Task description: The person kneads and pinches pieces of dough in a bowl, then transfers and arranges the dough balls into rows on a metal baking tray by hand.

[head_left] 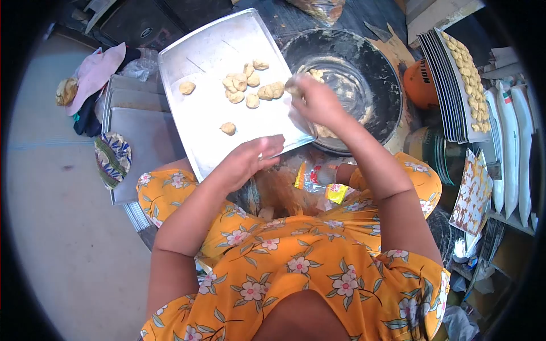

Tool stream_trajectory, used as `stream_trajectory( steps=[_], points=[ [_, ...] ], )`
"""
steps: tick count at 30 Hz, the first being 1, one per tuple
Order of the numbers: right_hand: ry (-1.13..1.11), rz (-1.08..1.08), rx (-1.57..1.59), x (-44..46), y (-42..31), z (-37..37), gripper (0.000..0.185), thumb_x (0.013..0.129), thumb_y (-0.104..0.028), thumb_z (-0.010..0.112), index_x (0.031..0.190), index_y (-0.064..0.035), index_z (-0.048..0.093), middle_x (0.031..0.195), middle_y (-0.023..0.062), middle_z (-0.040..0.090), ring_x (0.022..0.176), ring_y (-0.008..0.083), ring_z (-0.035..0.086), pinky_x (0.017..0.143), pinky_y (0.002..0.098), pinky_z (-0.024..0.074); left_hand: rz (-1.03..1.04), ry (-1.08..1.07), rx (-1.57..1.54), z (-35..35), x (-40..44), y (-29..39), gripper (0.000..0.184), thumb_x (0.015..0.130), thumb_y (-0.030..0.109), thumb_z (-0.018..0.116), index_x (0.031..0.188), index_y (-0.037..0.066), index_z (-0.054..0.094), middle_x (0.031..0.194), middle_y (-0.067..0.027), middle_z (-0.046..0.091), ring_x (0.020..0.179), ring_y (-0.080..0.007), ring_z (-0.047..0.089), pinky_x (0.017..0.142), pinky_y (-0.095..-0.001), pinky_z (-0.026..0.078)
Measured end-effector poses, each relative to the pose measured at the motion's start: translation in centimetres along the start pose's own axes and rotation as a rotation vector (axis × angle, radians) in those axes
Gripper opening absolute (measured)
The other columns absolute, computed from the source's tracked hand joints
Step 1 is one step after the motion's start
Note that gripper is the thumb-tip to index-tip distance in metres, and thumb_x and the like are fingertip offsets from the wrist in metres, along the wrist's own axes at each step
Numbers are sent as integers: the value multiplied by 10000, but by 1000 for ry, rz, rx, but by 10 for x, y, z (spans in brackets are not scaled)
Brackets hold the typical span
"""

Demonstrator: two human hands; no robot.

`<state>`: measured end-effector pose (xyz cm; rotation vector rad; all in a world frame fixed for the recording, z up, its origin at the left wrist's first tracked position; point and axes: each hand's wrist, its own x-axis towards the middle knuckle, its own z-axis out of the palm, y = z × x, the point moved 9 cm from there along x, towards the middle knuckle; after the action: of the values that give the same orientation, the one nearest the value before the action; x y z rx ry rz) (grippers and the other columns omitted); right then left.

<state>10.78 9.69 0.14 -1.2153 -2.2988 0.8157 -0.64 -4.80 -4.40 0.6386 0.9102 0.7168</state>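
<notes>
A metal tray (199,54) lies tilted in front of me with several dough pieces (235,83) on it, most of them clustered right of its middle. My left hand (254,159) is over the tray's near edge, fingers stretched out and apart from the dough. At the tray's right edge, beside a large black basin (381,74), my right hand (315,99) has its fingers curled round a piece of dough (292,87). More dough (316,74) shows inside the basin, which has pale smears on its walls.
Stacked trays (139,131) stand at the left, with a pink cloth (102,74) and a patterned cap (113,160) by them. At the right are an orange round object (420,84), a tray stack bearing dough pieces (466,85) and white packets (509,148). Wrappers (336,193) lie between my legs.
</notes>
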Motion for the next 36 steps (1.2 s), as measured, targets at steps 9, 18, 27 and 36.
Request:
stream_trajectory(
  steps=[9,18,27,36],
  points=[
    [185,-31,444,52,89,-7,376,883,-218,693,1229,-84,629,1115,89,643,941,148,610,823,284,487,139,-189,1251,31,-7,13,525,907,355,641,1321,47,543,1303,-186,562,1209,-349,535,1023,-388,425],
    [113,1363,-207,-178,449,102,769,714,-524,758,1273,-30,571,1272,155,573,1242,340,494,1025,446,415,123,165,1268,-33,8,59,441,871,237,685,1261,52,592,1109,-172,625,1021,-337,609,897,-391,486],
    [293,710,81,-49,403,203,531,751,-390,724,1194,-120,611,1352,185,442,1167,345,475,923,513,422,34,210,1299,-41,24,67,509,792,157,747,1272,82,592,1168,-169,619,1081,-352,599,930,-394,485],
    [-577,437,-60,43,357,282,687,671,-317,821,1281,-140,559,1156,171,609,1082,379,590,974,438,464,71,176,1365,-37,27,68,515,801,185,736,1278,75,576,1203,-165,592,1092,-362,586,919,-413,493]
  ],
)
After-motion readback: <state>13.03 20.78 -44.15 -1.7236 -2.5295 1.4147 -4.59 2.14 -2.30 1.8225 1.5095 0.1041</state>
